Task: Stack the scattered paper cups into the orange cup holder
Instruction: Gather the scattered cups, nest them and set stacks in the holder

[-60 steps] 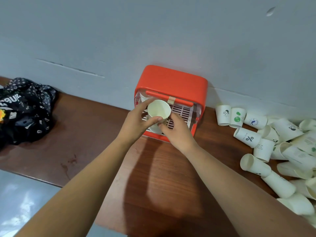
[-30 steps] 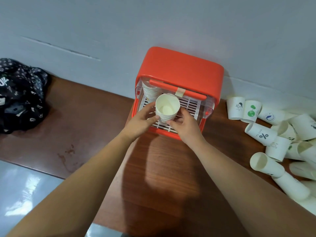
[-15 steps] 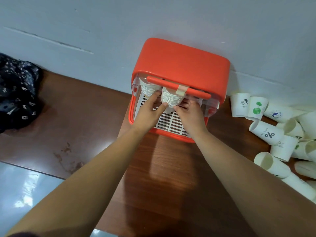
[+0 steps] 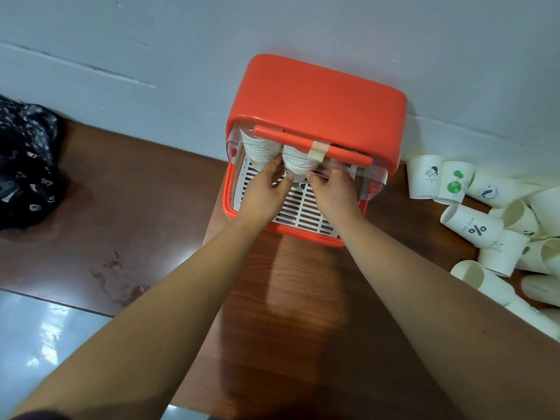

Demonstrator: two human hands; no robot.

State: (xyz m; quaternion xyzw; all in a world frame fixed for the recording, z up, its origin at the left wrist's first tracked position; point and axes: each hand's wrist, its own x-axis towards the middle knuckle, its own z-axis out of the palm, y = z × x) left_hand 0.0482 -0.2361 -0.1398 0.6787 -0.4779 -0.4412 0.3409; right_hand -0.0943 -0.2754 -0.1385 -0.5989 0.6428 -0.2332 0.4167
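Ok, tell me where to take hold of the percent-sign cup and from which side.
The percent-sign cup lies on its side, open mouth pointing left toward the orange cup holder, that end clear. Come from above, grip across its wall near the mouth; other cups crowd its base end.

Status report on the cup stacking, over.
Left hand, right hand hold cup stack inside orange cup holder. Second stack beside it. Loose cups heaped on table. Nothing blocking.
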